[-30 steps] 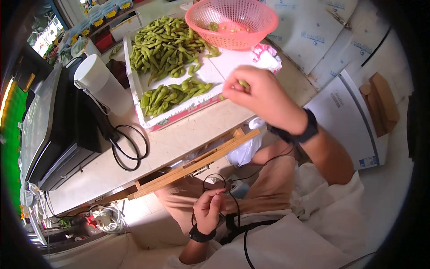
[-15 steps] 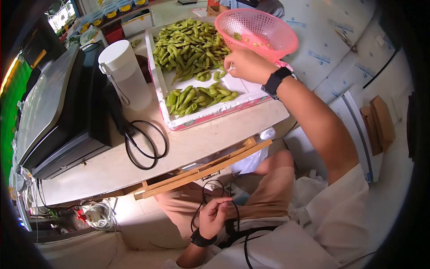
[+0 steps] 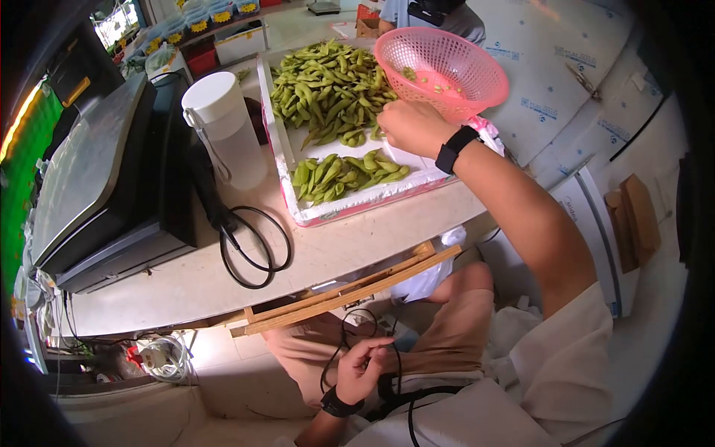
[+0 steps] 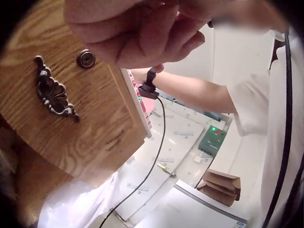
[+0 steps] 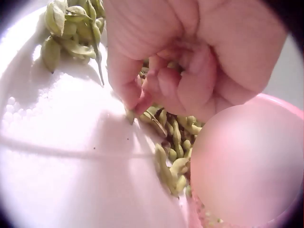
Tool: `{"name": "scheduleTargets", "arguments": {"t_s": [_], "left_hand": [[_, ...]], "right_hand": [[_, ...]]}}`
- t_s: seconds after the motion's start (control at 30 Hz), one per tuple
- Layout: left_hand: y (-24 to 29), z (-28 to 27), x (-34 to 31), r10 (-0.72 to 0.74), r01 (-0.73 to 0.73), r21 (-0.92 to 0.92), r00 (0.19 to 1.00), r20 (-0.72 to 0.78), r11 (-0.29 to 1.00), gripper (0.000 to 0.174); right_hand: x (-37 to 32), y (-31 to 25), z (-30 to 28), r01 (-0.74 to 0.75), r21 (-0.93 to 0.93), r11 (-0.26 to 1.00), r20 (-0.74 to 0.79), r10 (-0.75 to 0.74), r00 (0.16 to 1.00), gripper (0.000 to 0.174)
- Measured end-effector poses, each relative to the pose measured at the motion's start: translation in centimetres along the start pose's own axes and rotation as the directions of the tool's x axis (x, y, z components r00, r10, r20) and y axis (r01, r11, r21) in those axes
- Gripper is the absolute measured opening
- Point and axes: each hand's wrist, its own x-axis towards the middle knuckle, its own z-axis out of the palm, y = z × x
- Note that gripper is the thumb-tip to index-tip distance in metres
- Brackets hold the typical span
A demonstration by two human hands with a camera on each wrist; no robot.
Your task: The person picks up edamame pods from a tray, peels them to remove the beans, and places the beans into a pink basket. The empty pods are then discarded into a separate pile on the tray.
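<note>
My right hand [image 3: 417,128] is over the white foam tray [image 3: 372,200], its fingers by the edge of a large heap of green soybean pods [image 3: 328,89]. In the right wrist view, the curled fingers pinch a pod [image 5: 129,117]; only its pale green tip shows. A smaller group of pods [image 3: 346,177] lies at the tray's front left. Just behind my right hand, a pink perforated basket [image 3: 496,89] holds several shelled beans [image 3: 447,89]. Over my lap, my left hand [image 3: 360,372] hangs loosely curled, with nothing seen in it.
A white lidded bottle [image 3: 242,149] stands left of the tray, beside a black machine [image 3: 138,231] and a looped black cable [image 3: 257,279]. Below the counter edge, a wooden drawer [image 3: 357,292] juts out above my legs. Another person [image 3: 462,22] is behind the basket.
My right hand has moved from the tray's front right, where it held a pod, up beside the basket and to the heap's edge. The head view has shifted; the left hand stays over the lap.
</note>
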Motion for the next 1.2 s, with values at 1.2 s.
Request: {"name": "scheduleTargets", "arguments": {"t_s": [1.2], "left_hand": [[1.0, 6.1, 2.9, 0.042, -0.047, -0.033, 0.992, -0.120, 0.998, 0.015]], "right_hand": [[-28.7, -15.5, 3.0, -0.165, 0.795, -0.584, 0.371, 0.252, 0.894, 0.010]]}}
